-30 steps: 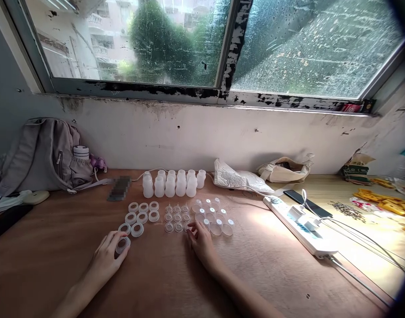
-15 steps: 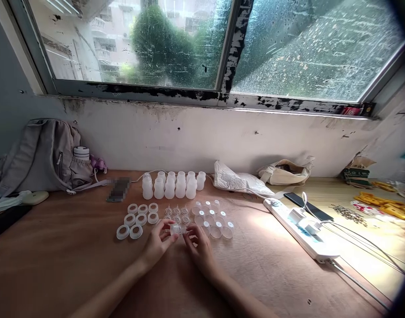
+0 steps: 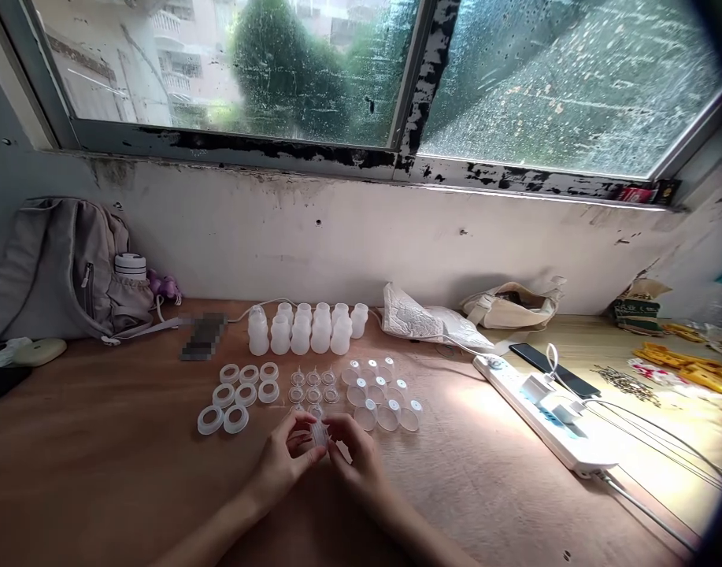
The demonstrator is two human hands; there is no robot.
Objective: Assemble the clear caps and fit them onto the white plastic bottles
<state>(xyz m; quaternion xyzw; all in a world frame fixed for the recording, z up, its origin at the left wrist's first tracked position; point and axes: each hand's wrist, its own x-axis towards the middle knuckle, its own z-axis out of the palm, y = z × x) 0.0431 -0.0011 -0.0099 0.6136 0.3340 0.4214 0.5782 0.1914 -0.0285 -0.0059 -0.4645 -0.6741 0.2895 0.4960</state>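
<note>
Between my hands is a small translucent ribbed plastic piece (image 3: pixel 319 433), partly covered by fingers. My left hand (image 3: pixel 283 458) pinches it from the left, thumb below and fingers on top. From the right, the thumb and fingers of my right hand (image 3: pixel 361 458) close on the same piece. Just beyond my fingers lie several small clear fittings with thin tips (image 3: pixel 313 378). Several white plastic rings (image 3: pixel 236 419) are in rows to the left. On the right are several clear domed caps (image 3: pixel 387 416), each with a pale disc on top. Frosted bottles (image 3: pixel 300 337) stand upright behind.
A grey backpack (image 3: pixel 53 268) sits at the back left beside a blurred flat object (image 3: pixel 204 337). At the right lie a white power strip (image 3: pixel 549 413) with cables, and a phone (image 3: pixel 554 370). A white padded bag (image 3: pixel 413 315) rests against the wall.
Both hands have come slightly nearer to me with the ribbed piece, which now appears more tilted. My right fingers have closed over it. The view has shifted a little.
</note>
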